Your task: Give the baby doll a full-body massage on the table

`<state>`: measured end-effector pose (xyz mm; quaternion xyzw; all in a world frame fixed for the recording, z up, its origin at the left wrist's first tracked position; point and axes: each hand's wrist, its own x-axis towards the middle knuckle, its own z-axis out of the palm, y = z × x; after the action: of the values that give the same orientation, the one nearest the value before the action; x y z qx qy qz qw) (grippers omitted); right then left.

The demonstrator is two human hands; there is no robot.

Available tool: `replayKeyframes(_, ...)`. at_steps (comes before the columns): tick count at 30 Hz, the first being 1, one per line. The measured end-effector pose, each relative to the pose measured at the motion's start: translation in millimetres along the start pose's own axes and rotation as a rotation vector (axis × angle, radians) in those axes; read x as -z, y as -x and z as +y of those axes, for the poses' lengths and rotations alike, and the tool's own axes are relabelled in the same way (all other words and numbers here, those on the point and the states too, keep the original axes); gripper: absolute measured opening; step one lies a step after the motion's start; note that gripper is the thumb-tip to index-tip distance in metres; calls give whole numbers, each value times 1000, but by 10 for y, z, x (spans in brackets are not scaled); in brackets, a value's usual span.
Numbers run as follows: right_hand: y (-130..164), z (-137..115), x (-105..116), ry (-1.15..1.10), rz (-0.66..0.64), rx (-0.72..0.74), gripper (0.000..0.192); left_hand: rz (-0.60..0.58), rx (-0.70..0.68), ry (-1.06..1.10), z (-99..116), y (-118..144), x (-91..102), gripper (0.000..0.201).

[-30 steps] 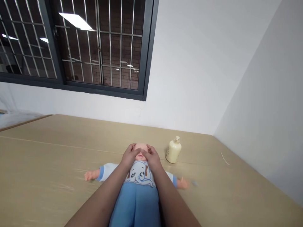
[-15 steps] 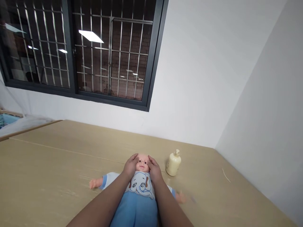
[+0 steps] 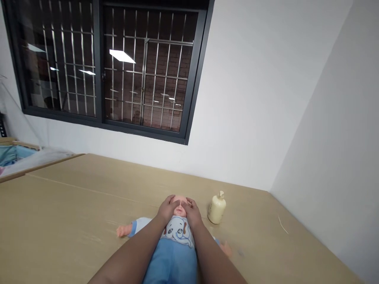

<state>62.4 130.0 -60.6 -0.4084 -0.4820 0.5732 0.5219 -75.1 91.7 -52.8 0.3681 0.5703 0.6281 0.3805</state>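
Gently is the word for this: we have both hands on the face of the baby doll [image 3: 177, 232], which lies on its back on the tan tabletop [image 3: 74, 221], head pointing toward the wall and legs toward us.

Taking the doll as our landmark and going from its left side across: its small bare arm [image 3: 122, 231] sticks out flat on the table, clear of anything. Our left hand [image 3: 167, 208] rests over the left half of the face, fingers spread and lying flat, gripping nothing. Our right hand [image 3: 193, 211] mirrors it on the right half, also flat and unclenched, and the 2 sets of fingertips nearly meet over the brow, with only the nose and mouth showing between them. Just beyond the doll's head on the right stands a cream pump bottle [image 3: 216, 208], upright and apart from the doll.

To do this well, we judge that light, even pressure from the pads of the fingers matters most, with both hands moving symmetrically so the head does not roll sideways. We should keep the forearms low along the doll's body for steadiness, and mind the right elbow so the bottle is not knocked.
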Motion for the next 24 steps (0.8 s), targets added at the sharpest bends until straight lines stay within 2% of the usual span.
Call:
replayKeyframes(4,-29,24,22,1,2,-9,56,-16,5,-21,-41,-40,-17,31)
replayKeyframes(9,-43,71,23,-3,6,-13,53,-15,3,-37,-57,-61,9,35)
replayKeyframes(12,-51,82,4,26,5,-12,45,-22,-9,-72,-27,-43,45,36)
replayKeyframes(16,-29,44,9,112,9,19,32,-35,-18,-158,37,14,92,36)
replayKeyframes(21,55,-68,48,254,26,87,29,-38,-41,-253,128,99,153,30)
replayKeyframes(24,98,-141,70,330,12,110,29,-28,-56,-295,174,160,191,36)
